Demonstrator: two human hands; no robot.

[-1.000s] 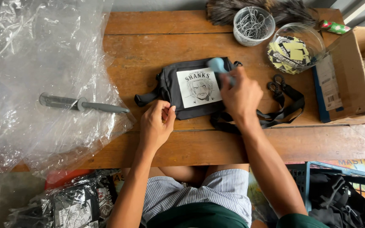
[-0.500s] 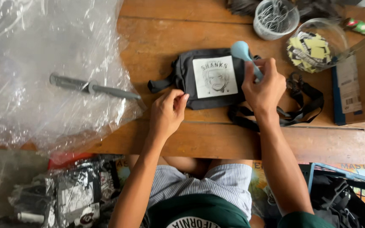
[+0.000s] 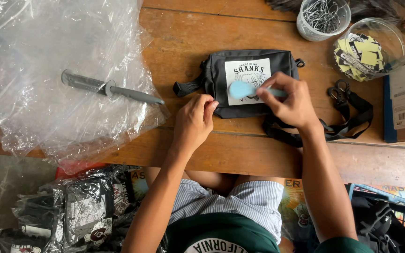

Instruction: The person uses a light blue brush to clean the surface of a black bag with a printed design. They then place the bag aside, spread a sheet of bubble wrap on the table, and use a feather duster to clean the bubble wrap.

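Pressing on black pouch [image 3: 251, 82]: right hand [image 3: 294, 100], blue tool [image 3: 247, 89].

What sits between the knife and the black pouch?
Head view: only clear plastic sheet under the knife, then bare wooden table up to the pouch.

My left hand [image 3: 194, 122] loosely curled, fingertips pinched together; my right hand [image 3: 292, 100] clenched, thumb and fingers gripping, both forearms extended forward.
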